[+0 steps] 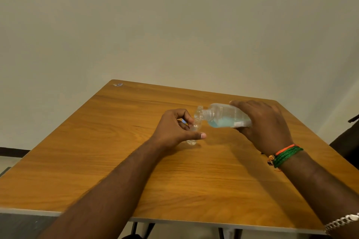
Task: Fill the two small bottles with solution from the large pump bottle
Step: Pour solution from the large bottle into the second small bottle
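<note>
My right hand (264, 124) grips the large clear bottle (225, 115), tipped on its side with its pump off and its threaded neck pointing left. Blue solution lies along its lower side. My left hand (174, 128) holds a small clear bottle (193, 132) upright on the wooden table (136, 170), thumb in front and fingers behind. The large bottle's mouth sits just above the small bottle's opening. A second small clear bottle (199, 112) stands right behind the first, partly hidden by it and the large bottle's neck.
A small bluish thing (118, 84) lies near the table's far left corner. A dark object (347, 141) stands off the right edge. The wall rises behind the table.
</note>
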`<state>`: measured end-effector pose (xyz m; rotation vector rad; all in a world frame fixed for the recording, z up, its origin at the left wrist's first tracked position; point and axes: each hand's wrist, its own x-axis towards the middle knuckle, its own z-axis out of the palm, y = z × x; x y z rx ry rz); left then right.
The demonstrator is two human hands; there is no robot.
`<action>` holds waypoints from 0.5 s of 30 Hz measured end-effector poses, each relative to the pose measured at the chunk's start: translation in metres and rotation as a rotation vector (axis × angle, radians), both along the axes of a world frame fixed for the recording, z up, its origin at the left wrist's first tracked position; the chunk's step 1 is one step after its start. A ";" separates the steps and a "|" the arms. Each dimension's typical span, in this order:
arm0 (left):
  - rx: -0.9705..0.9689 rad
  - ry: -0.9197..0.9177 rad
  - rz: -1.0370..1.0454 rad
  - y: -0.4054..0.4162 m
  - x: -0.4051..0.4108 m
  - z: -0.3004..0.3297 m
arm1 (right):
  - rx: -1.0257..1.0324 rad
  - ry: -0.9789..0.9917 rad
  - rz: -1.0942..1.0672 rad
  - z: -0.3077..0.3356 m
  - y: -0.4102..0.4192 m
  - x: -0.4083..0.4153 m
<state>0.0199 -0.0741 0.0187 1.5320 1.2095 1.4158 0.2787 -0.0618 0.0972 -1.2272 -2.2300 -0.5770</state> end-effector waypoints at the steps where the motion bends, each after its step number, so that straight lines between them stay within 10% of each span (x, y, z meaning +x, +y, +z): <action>1: 0.000 0.001 0.001 0.000 0.000 0.000 | -0.001 0.000 -0.001 0.000 0.000 0.000; 15: -0.011 -0.002 0.009 -0.001 -0.001 0.001 | -0.033 -0.002 -0.009 0.002 -0.002 -0.002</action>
